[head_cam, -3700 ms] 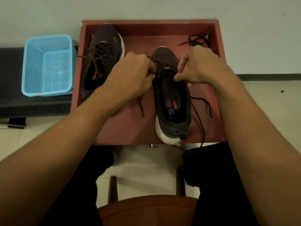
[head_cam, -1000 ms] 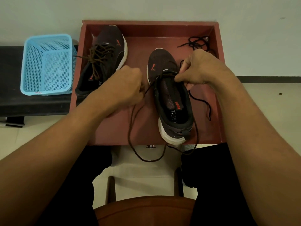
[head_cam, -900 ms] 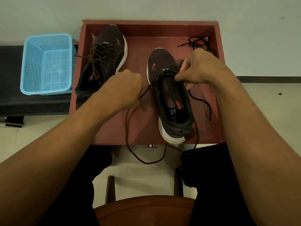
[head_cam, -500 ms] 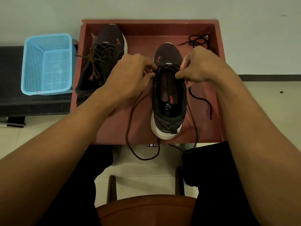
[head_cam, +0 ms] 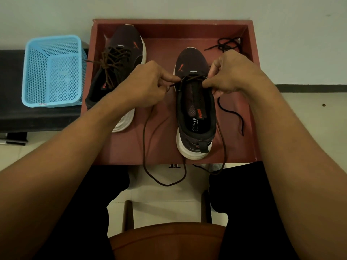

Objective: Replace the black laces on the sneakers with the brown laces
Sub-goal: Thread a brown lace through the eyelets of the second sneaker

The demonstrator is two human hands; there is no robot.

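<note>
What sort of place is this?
Probably a plain indoor room staged for a seated task: bare wall, tiled floor, a red tray beside a blue basket on a black bench.

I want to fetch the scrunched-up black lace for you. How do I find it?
Look in the red tray, at its far right corner, just beyond the right hand. A small black lace lies there in a tangle, by itself. The other black lace lies stretched in a wavy line beside the right sneaker, and the brown lace is threaded in that sneaker.
</note>
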